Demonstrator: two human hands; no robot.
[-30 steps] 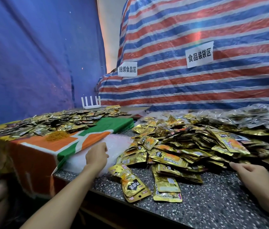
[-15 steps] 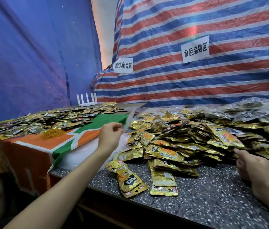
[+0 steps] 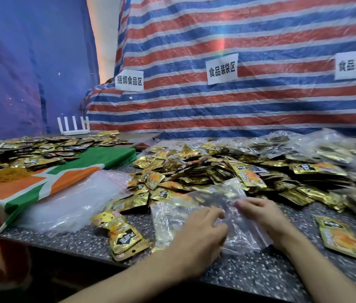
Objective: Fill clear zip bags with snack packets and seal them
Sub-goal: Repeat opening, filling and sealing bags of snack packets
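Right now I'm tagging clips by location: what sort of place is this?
Probably a makeshift food-packing station: paper signs on the striped tarp name work zones, gold snack packets heap on the speckled counter, and a clear zip bag lies in front.

Single head-worn wide view, facing forward and down, close over speckled table (image 3: 260, 278), tarp (image 3: 238, 29) behind

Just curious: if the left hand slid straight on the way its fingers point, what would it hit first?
Probably the right hand, its fingers just ahead on the clear bag; depth is unclear.
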